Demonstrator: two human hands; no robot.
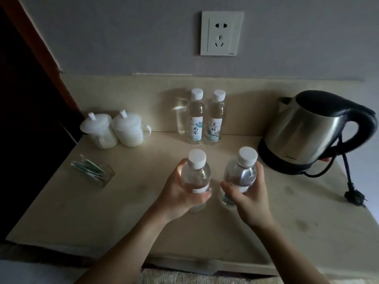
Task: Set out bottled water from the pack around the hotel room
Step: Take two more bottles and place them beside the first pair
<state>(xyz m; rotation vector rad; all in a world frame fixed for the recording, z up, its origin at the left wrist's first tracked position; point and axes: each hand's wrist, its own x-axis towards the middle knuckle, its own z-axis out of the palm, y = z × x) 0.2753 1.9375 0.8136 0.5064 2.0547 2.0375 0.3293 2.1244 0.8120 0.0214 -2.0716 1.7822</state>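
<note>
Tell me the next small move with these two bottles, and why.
Probably set both down upright in front of the two bottles at the wall. The left hand holds one bottle, the right hand another; the counter between kettle and cups looks free.

Left hand point(180, 189): wrapped round the body of the left bottle point(196, 179), thumb on the near-left side, fingertips curling across the label at the front.
Left forearm: bare, reaching in from bottom centre, angled up and to the right.
Left wrist: slightly bent, palm turned inward toward the other hand.
Right hand point(250, 193): closed round the lower body of the right bottle point(241, 175), thumb pointing left across the front, fingers behind.
Right forearm: bare, coming in from the bottom right corner, angled up and to the left.
Spacing: hands side by side, close, not touching.
</note>
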